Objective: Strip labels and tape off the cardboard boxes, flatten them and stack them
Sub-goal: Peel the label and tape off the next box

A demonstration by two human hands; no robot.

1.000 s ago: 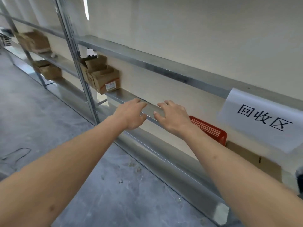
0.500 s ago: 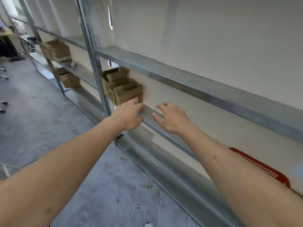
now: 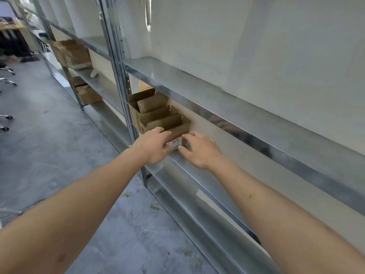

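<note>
Both forearms reached forward over the grey floor (image 3: pixel 59 147) toward the metal shelf (image 3: pixel 189 167). The left hand (image 3: pixel 153 148) lay with fingers nearly straight on the front left corner of the nearest cardboard box (image 3: pixel 167 125); no closed grip was visible. The right hand (image 3: pixel 199 150) had its fingers loosely spread, the tips touching the front face beside the white label (image 3: pixel 174 144). The box stood open-topped at the shelf's front edge, foremost in a row of similar boxes (image 3: pixel 148 105). Judged light, stiff yet crushable; it should be held by both side walls, not the flaps. Further boxes (image 3: pixel 75 54) sat on distant shelves.
</note>
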